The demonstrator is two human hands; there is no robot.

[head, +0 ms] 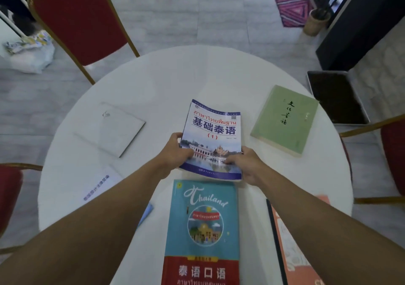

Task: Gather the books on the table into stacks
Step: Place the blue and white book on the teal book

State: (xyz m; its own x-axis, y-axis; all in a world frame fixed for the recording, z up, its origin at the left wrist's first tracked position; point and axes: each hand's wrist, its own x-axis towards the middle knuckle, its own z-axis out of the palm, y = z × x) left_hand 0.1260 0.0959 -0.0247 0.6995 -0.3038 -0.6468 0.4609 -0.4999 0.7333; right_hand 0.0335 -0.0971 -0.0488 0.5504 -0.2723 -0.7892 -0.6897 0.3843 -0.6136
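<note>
A blue-and-white Thai textbook (pixel 213 129) is at the middle of the round white table (pixel 166 81), its near end lifted and its cover bowed. My left hand (pixel 175 151) grips its near left edge and my right hand (pixel 245 164) grips its near right corner. Just in front of it lies a teal and red Thailand book (pixel 202 232). A green book (pixel 285 119) lies to the right, a white book (pixel 110 128) to the left. A white booklet (pixel 98 186) is partly hidden under my left forearm, and an orange book (pixel 293 252) under my right forearm.
A red chair with a gold frame (pixel 79 19) stands beyond the table at the far left. More red chairs flank the table at the left (pixel 8 192) and right (pixel 392 153). A dark tray (pixel 337 98) sits on the floor at the right, near a black cabinet (pixel 359 28).
</note>
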